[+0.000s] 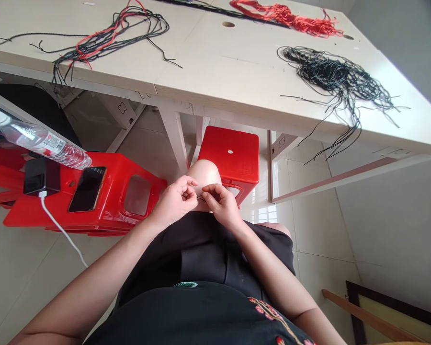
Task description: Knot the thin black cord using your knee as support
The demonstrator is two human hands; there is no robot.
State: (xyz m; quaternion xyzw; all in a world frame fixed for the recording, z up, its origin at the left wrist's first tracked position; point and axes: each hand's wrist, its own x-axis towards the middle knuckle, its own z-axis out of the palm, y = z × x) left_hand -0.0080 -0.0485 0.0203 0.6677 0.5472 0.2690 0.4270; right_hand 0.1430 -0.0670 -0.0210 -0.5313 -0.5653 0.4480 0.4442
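I count two bare hands in my feed, held close together in front of one bare knee point(203, 173). The left hand point(179, 199) has its thumb and forefinger pinched together, the other fingers curled; the right hand point(221, 202) mirrors it, thumb pressed to forefinger. Between the fingertips I make out one thin black cord point(200, 197), gripped by both hands above the lap; I cannot tell whether it is knotted, as most of it is hidden.

On the pale wood-topped table point(201, 52) I count four groups of cord, their single strands too tangled to number: one bundle of black braided cords mixed with red point(111, 42) at the left, one straight run of black cords point(219, 11) along the far side, one heap of bright red cord point(290, 18) touching that run, and one loose tangle of fine black cord point(326, 75) at the right. The left bundle and the black tangle both trail ends over the front edge.

One square red plastic stool point(228, 152) stands partly under the table. A second red plastic stool point(109, 203), on my left, carries one black flat phone point(88, 189), one glossy black block point(42, 176) with one white cable point(59, 227), and one clear plastic bottle with a white cap point(46, 142).
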